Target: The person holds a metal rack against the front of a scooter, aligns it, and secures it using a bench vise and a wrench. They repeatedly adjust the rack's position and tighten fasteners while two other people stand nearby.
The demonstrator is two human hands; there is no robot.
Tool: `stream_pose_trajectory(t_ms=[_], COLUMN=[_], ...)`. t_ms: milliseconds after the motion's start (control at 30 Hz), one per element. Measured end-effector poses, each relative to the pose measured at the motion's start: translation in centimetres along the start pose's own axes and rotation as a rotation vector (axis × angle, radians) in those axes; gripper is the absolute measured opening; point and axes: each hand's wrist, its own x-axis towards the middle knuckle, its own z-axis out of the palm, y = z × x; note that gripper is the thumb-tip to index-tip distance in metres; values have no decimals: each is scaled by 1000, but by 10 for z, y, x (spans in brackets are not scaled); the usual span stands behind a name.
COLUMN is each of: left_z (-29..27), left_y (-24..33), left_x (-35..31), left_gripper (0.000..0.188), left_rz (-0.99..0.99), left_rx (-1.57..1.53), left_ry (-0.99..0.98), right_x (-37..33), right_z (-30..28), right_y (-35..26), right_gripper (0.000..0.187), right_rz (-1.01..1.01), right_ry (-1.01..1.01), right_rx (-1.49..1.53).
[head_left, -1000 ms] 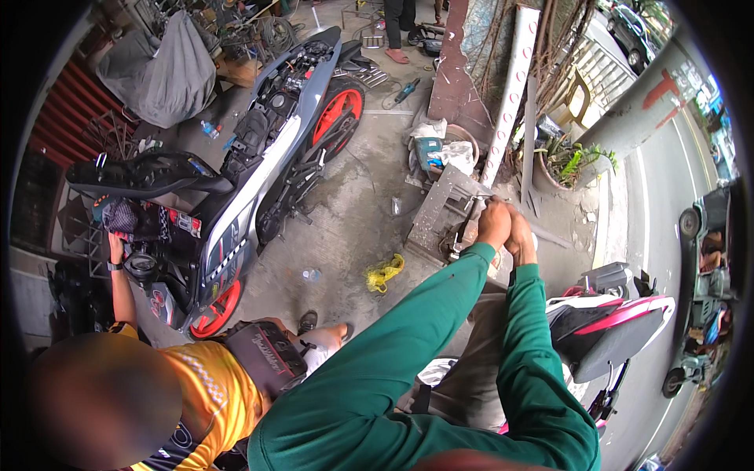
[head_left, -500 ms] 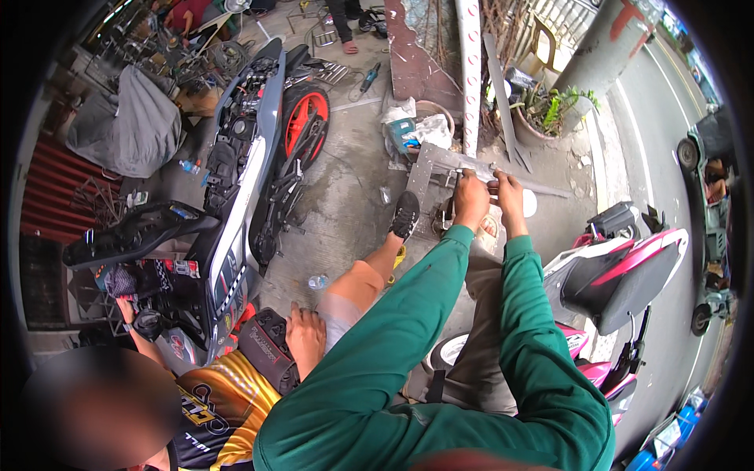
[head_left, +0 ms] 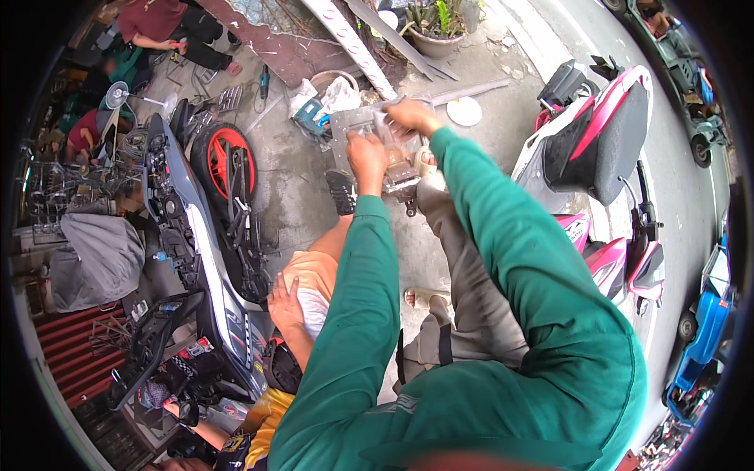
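Note:
In front of me lies a grey metal plate (head_left: 339, 133) with a metal workpiece (head_left: 400, 157) on it, near my sandalled foot. My left hand (head_left: 367, 161) is closed at the plate's middle, its knuckles up; what sits in its fingers is hidden. Farther off and to the right, my right hand (head_left: 412, 118) is bent closed over the far side of the workpiece. Its grip is hidden too. Both arms are in green sleeves. A round white disc (head_left: 464, 111) lies on the ground just right of my right hand.
A partly stripped motorcycle (head_left: 196, 228) stands at left, beside a seated person's hand (head_left: 287, 302). A pink and white scooter (head_left: 601, 141) is at right, by the road. Beyond the plate are a blue power tool (head_left: 311, 115) and a potted plant (head_left: 436, 39). Another person (head_left: 161, 31) stands far left.
My view has turned, so the scene sits farther left and tilted. My hands, side by side before, are now apart, with the right one farther away than the left.

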Motion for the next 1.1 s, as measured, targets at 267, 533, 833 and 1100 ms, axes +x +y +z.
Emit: stream_pose_trajectory(t_ms=[267, 533, 833, 1100], left_z=[-2, 1, -5, -19], left_y=[-8, -9, 2, -10], left_x=[1, -1, -3, 14], left_gripper=[34, 25, 38, 56], left_rz=[57, -107, -31, 3], left_rx=[13, -136, 128, 478], left_ry=[-40, -156, -45, -290], right_x=[-32, 70, 3, -63], right_z=[77, -1, 65, 114], right_y=[30, 35, 40, 45], right_gripper=[62, 28, 51, 88], right_rz=[-107, 30, -169, -280], right_ry=[-97, -82, 172, -9], right_rx=[569, -510, 119, 832])
